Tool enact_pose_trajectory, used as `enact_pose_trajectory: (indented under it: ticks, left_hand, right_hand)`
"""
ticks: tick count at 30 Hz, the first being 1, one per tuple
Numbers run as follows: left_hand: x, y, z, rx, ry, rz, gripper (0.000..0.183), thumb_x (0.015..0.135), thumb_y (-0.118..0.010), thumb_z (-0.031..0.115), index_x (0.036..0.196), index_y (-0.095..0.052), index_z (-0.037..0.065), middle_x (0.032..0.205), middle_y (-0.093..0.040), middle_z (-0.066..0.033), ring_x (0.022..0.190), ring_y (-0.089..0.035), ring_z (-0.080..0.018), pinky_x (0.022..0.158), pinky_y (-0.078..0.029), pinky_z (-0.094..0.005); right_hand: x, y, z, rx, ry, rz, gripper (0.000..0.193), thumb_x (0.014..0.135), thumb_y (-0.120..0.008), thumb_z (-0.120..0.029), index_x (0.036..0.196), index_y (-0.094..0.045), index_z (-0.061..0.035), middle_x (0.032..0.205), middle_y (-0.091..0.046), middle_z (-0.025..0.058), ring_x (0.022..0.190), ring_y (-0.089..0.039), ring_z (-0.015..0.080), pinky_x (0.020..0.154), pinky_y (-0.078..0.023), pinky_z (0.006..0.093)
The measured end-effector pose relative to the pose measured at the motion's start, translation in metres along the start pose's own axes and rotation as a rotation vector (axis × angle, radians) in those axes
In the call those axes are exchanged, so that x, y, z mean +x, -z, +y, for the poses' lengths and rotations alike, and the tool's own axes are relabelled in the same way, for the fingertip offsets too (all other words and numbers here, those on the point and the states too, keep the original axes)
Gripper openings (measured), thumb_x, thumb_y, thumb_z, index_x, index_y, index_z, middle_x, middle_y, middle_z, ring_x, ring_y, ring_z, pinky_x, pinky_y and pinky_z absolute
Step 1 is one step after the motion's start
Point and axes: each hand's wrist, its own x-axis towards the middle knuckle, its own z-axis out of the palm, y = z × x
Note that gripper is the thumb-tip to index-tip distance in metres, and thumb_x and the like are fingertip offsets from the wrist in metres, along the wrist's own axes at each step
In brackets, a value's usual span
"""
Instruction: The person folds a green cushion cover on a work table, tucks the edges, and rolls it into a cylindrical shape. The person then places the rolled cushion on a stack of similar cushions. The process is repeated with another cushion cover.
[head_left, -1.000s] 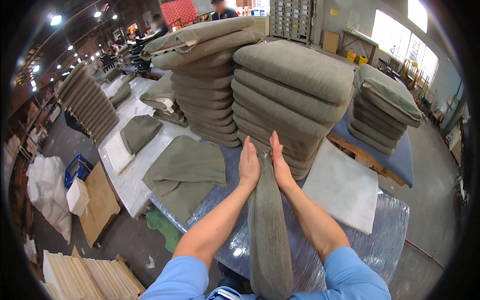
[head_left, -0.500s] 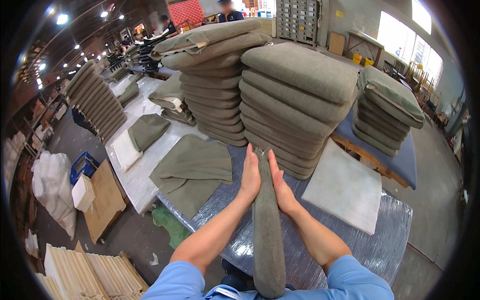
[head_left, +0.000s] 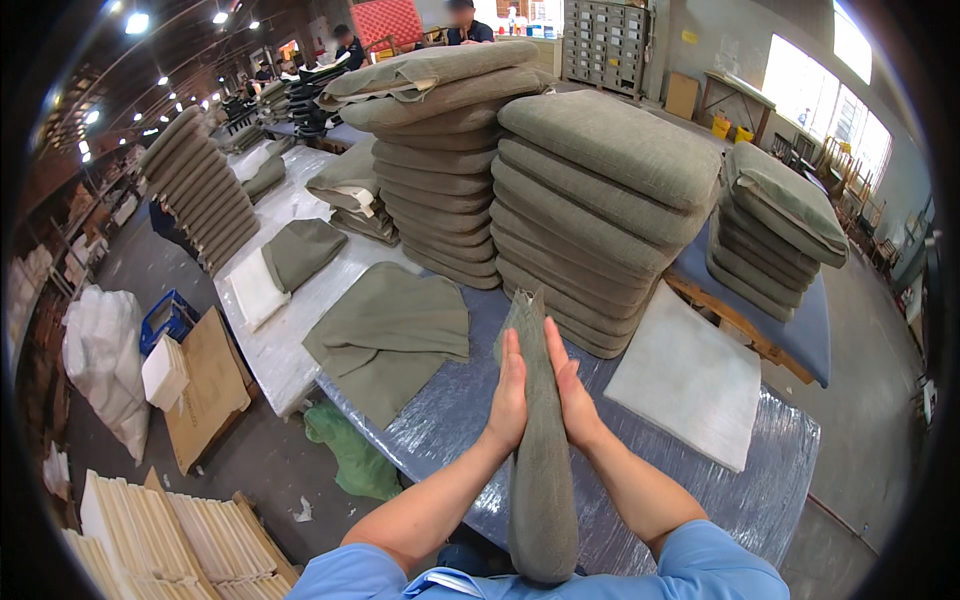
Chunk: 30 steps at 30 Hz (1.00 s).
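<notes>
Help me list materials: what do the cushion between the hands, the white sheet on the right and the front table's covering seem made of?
Cushion: outside apparently woven cloth, matte, judging by its visible weave and frayed far end.
White sheet: probably fibre wadding or foam, since it looks soft, matte and plain.
Table covering: likely clear plastic film, glossy, with fine wrinkles and glare.

Plastic-wrapped blue table (head_left: 740, 510) is kinda loaded — fat cushion stack (head_left: 600, 200) toward the far edge, taller stack (head_left: 440, 185) beside it, grey-green cloth (head_left: 395, 325) by the left edge, white pad (head_left: 685, 375) near the far-right corner.
</notes>
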Motion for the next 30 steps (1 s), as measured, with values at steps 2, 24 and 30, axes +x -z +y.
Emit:
enact_pose_trajectory:
  ticks: [2, 24, 30]
  left_hand:
    - [0.0, 0.002, -0.001, 0.032, -0.006, -0.001, 0.074, 0.118, -0.021, 0.047, 0.17, -0.005, -0.003, 0.181, 0.002, -0.0182, 0.167, 0.006, -0.029, 0.135, -0.002, -0.0409]
    - [0.083, 0.045, -0.006, -0.089, 0.246, -0.057, 0.048, 0.107, -0.065, 0.041, 0.135, -0.068, 0.001, 0.12, -0.072, -0.0028, 0.113, -0.062, -0.0131, 0.104, -0.045, -0.0311]
    - [0.093, 0.023, -0.002, -0.147, 0.362, -0.014, 0.038, 0.109, -0.064, 0.04, 0.112, -0.072, 0.003, 0.097, -0.07, 0.0, 0.086, -0.063, -0.0094, 0.079, -0.051, -0.0273]
  right_hand:
    - [0.015, -0.004, -0.01, 0.099, -0.077, 0.038, 0.101, 0.104, -0.02, -0.08, 0.174, -0.006, -0.009, 0.181, -0.002, 0.0176, 0.167, 0.0, 0.0305, 0.134, -0.004, 0.0445]
    - [0.097, 0.046, 0.067, 0.08, -0.18, 0.386, 0.039, 0.112, -0.061, -0.04, 0.1, -0.069, -0.0038, 0.093, -0.064, -0.0024, 0.089, -0.054, 0.0085, 0.082, -0.044, 0.0274]
    - [0.125, 0.045, 0.061, -0.11, -0.034, 0.553, 0.056, 0.109, -0.063, -0.044, 0.071, -0.055, -0.0039, 0.07, -0.05, -0.0054, 0.071, -0.042, 0.0072, 0.064, -0.037, 0.0305]
